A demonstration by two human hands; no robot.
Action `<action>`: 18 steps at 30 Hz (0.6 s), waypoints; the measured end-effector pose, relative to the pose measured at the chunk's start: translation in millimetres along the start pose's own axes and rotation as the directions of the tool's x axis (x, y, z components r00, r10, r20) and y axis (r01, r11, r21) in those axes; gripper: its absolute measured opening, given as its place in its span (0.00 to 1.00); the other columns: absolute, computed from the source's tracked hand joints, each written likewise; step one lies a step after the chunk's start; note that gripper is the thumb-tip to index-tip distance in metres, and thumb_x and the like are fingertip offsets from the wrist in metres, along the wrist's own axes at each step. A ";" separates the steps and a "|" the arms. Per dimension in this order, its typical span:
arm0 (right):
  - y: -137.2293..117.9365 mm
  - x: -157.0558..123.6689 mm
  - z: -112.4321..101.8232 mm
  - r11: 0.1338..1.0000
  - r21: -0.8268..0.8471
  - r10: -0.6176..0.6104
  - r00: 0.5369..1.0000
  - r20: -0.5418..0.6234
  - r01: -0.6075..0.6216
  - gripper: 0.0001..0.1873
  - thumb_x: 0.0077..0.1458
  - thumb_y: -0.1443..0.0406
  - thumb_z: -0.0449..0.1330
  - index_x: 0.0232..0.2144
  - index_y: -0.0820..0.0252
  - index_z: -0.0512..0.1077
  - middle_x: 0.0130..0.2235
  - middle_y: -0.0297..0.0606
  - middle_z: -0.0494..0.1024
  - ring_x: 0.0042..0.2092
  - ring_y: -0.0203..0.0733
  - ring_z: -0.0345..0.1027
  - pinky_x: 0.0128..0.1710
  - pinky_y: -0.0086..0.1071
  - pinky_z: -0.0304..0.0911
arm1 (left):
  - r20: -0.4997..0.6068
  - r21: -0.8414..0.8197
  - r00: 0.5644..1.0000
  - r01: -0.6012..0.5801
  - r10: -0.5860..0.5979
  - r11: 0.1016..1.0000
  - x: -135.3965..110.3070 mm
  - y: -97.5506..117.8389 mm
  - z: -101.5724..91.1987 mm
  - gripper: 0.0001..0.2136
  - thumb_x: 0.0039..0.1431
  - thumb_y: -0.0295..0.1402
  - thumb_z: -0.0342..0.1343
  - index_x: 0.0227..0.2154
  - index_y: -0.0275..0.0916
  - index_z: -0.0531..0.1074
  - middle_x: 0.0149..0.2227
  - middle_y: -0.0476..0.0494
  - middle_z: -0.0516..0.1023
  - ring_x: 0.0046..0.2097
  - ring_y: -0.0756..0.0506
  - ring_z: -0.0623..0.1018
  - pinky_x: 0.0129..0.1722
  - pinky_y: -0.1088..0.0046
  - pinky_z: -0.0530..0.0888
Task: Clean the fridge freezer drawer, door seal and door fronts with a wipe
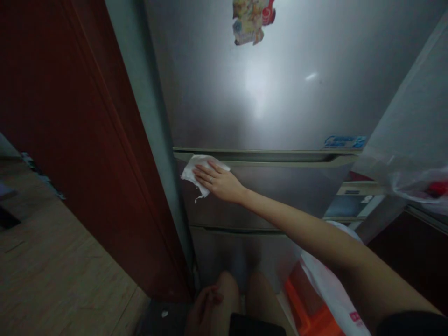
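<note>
My right hand lies with its fingers extended over a crumpled white tissue, pressing it to the upper left of the middle drawer of a silver fridge. A torn strip of the tissue hangs below the fingers. The drawer's recessed handle edge runs just above the hand. Low in the view, in dim light, my left hand rests by my knee with its fingers loosely curled; nothing shows in it. The fridge's upper door and bottom drawer are closed.
A dark red door frame stands close on the left. At lower right are an orange crate and a white plastic bag. Torn stickers mark the upper door. Clear plastic hangs at right.
</note>
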State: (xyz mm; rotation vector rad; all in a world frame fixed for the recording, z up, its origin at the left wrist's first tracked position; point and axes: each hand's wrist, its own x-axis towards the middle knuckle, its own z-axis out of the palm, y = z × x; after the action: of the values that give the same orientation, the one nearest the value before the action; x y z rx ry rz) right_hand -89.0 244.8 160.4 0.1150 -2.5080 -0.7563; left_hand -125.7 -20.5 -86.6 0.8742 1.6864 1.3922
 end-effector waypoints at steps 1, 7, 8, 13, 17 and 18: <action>-8.2 -4.8 10.5 1.000 0.002 0.002 1.000 -0.013 -0.002 0.20 0.65 0.70 0.47 0.55 0.71 0.66 0.62 0.49 0.64 0.66 0.52 0.52 0.67 0.54 0.48 | 0.005 -0.002 1.000 -0.005 0.005 1.000 0.5 -1.5 -0.5 0.30 0.49 0.64 0.51 0.37 0.42 0.78 0.33 0.42 0.83 0.40 0.39 0.81 0.45 0.65 0.74; -60.2 -37.0 70.4 0.999 0.053 0.004 0.998 -0.055 -0.001 0.21 0.66 0.67 0.46 0.56 0.71 0.65 0.61 0.46 0.66 0.64 0.47 0.58 0.65 0.48 0.56 | 0.004 -0.006 1.000 0.005 -0.005 1.000 2.8 -10.5 -3.5 0.30 0.50 0.64 0.50 0.37 0.41 0.78 0.34 0.42 0.83 0.41 0.40 0.80 0.45 0.67 0.74; -67.3 -42.5 78.4 0.998 0.068 -0.002 0.999 -0.043 0.005 0.20 0.66 0.67 0.45 0.56 0.71 0.66 0.61 0.46 0.67 0.64 0.46 0.58 0.64 0.46 0.56 | 0.003 -0.007 1.000 0.011 -0.011 1.000 3.1 -11.0 -3.8 0.31 0.49 0.64 0.50 0.37 0.41 0.78 0.33 0.42 0.83 0.41 0.40 0.80 0.45 0.67 0.74; -90.5 -70.8 110.1 0.986 0.128 -0.117 0.991 0.070 0.107 0.19 0.65 0.67 0.48 0.53 0.71 0.70 0.60 0.45 0.68 0.64 0.47 0.58 0.64 0.43 0.58 | -0.020 -0.054 1.000 0.008 -0.009 0.999 1.4 -6.6 -3.3 0.29 0.49 0.62 0.53 0.36 0.41 0.78 0.33 0.43 0.83 0.40 0.40 0.80 0.45 0.68 0.74; -91.4 -89.9 120.6 0.946 0.186 -0.298 0.936 0.186 0.264 0.18 0.62 0.67 0.52 0.50 0.72 0.72 0.57 0.48 0.72 0.61 0.46 0.62 0.63 0.41 0.58 | -0.054 -0.091 0.998 -0.013 0.008 0.996 -1.2 -0.6 -0.8 0.28 0.49 0.62 0.54 0.37 0.41 0.78 0.32 0.43 0.82 0.39 0.41 0.80 0.44 0.68 0.74; -88.8 -92.3 120.2 0.937 0.193 -0.328 0.925 0.194 0.291 0.17 0.62 0.67 0.53 0.48 0.70 0.74 0.55 0.47 0.73 0.61 0.46 0.62 0.64 0.41 0.57 | -0.065 -0.104 0.998 -0.022 0.015 0.994 -1.4 0.4 -0.2 0.28 0.49 0.62 0.54 0.36 0.41 0.78 0.31 0.43 0.82 0.38 0.41 0.80 0.43 0.69 0.74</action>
State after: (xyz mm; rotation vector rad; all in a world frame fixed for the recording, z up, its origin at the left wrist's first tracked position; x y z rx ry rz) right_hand -74.9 249.9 -14.5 0.5235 -2.8043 -0.7196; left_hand -125.2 -21.7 -86.1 0.7954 1.6403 1.5222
